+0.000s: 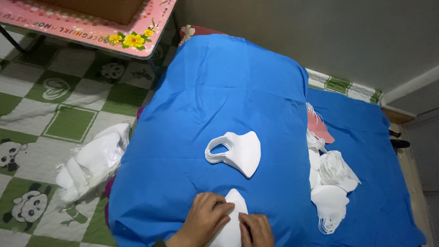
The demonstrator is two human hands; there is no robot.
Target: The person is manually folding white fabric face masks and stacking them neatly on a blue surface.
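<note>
Blue cloth (219, 100) covers the work surface. Stack of white masks (237, 153) lies at its centre; loose pile (331, 192) toward the right edge. At the near edge, left hand (206, 218) and right hand (258, 228) press flat on one white mask (234, 215), fingers open, not clenched. Judged light, soft, pliable; best pinched at the folded edge

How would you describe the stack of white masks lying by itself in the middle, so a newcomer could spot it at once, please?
Start at the raised blue cloth. Near its centre, just beyond the person's left hand and right hand, lies a neat stack of white masks. Unlike the loose mask heap at the right edge, it sits alone, ear loop pointing left.
</note>
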